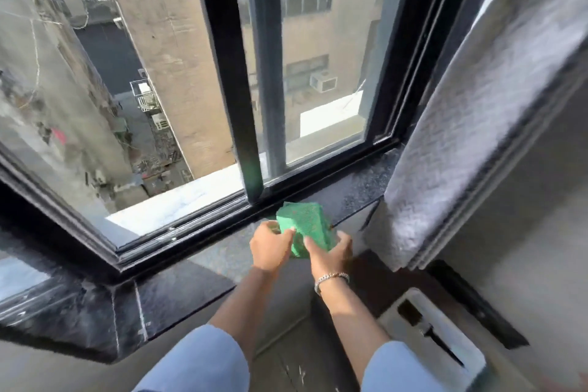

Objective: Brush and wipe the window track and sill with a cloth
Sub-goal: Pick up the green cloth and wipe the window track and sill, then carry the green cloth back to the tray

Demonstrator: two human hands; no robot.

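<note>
Both hands share the folded green cloth (pixel 304 229) just above the dark sill (pixel 359 192), at 12 o'clock from the person: left hand (pixel 270 243) and right hand (pixel 331 253) each grip an edge. The window track (pixel 197 226) looks unwiped, so I'd say wiping has barely begun.

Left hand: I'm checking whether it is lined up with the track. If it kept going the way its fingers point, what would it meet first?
The left hand already touches the green cloth. Past that lies the black window track, though depth is hard to judge.
</note>
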